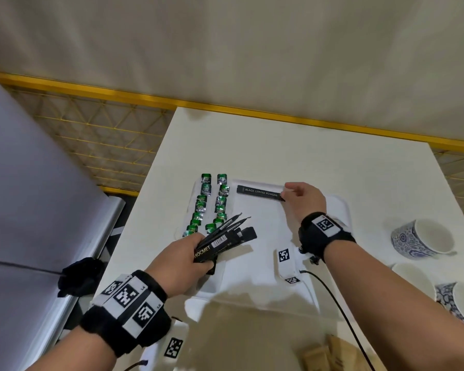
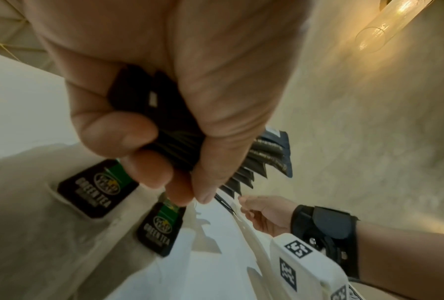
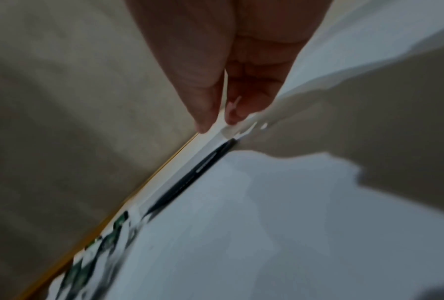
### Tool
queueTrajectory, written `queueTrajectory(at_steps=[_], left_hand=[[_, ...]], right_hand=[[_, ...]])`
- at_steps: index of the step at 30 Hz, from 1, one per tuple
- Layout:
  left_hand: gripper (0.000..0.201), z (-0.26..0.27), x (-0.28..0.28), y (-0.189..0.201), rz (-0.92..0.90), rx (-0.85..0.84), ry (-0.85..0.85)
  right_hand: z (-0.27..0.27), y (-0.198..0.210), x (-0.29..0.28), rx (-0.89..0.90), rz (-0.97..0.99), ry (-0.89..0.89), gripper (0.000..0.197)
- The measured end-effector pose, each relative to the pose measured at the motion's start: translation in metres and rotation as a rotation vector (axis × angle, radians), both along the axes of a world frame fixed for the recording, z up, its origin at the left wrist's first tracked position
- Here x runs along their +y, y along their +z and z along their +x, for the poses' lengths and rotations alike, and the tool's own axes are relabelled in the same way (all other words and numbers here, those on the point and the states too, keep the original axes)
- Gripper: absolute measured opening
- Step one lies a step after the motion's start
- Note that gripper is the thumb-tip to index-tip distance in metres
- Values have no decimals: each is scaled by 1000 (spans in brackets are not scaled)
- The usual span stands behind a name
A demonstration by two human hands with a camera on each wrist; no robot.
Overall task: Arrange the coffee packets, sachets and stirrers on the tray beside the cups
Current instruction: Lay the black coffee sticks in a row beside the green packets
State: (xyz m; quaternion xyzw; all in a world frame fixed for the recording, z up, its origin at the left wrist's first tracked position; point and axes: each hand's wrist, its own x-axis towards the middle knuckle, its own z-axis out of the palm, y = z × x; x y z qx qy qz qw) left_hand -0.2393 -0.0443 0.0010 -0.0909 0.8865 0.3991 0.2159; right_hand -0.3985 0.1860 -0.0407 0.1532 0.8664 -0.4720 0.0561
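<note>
On the white tray (image 1: pixel 335 207) in the middle of the counter (image 1: pixel 279 145), one black coffee stick (image 1: pixel 260 192) lies crosswise toward 12 o'clock, and the right hand (image 1: pixel 303 200) has its fingers at the stick's 3 o'clock end, though whether they pinch it or only touch it cannot be told. The left hand (image 1: pixel 180 259), at the tray's 8 o'clock, has its fingers curled tight round a fanned bundle of black coffee sticks (image 1: pixel 225 238). Green tea sachets (image 1: pixel 210 202) lie in two rows along the tray's 9 o'clock side.
</note>
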Motion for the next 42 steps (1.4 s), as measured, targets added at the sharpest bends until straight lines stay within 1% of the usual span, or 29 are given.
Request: queueTrajectory(at_steps=[3,5,7,11,21,23,25,27,29,31,35,38,39,42], left_hand=[[19,-5,5,-3,0,-2,-17],[17,-8,9,-4,-1,-12,-26],[17,-11,11,-4,-31,-4,-50],[17,-12,12,-5,-56,-6,-69],[17,-8,13,-8,-52,1,-73],[16,-7,13,-7,-60,5,-79],[16,-6,13,-6,-82,17,-98],[17,-4,13,-5,-124,48,-136],[18,-1,14,-5,-176,79,-181],[19,2,15,-4,-190,85,-207],[18,13,17,-5,-144,50,-237],[15,23,19,-8,-144,41,-281],[15,27,20,-8,-140,39,-299],[18,35,22,-8,-112,30,-341]], right_hand=[[0,2,-5,98,156,182,17],[-1,-1,-12,103,222,303,18],[-4,-7,-18,70,282,379,20],[-7,-12,-21,17,323,389,24],[-5,-7,-21,13,324,388,25],[-3,0,-20,37,305,403,23],[6,12,-20,115,262,415,20],[25,26,-18,150,134,428,17],[51,34,-16,65,-35,474,16],[78,35,-12,-30,-155,511,17],[115,35,-2,-31,-307,444,23],[131,42,3,-87,-359,471,15],[135,45,5,-116,-351,509,12],[143,52,7,-191,-267,620,14]])
